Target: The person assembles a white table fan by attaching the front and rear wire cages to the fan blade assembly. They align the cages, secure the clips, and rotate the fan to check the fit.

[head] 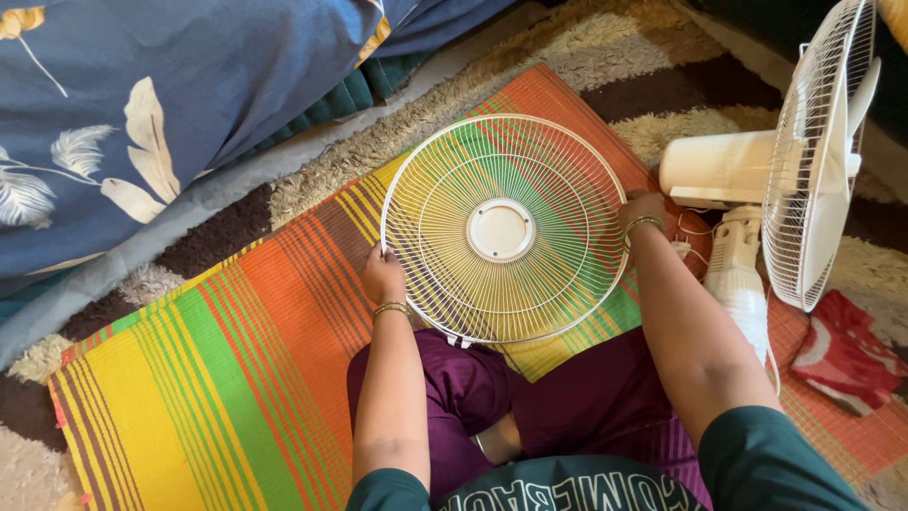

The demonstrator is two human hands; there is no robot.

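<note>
Round white wire fan grille (502, 230) sits centre frame over the striped woven mat (236, 369). Your left hand (383, 277) and right hand (642, 208) both pinch its rim on opposite sides. Keep the grip even and the grille level, clear of the white pedestal fan (757, 180) at right.

Home floor: striped mat (218, 378), shaggy rug (605, 47), bedding (189, 104).
</note>
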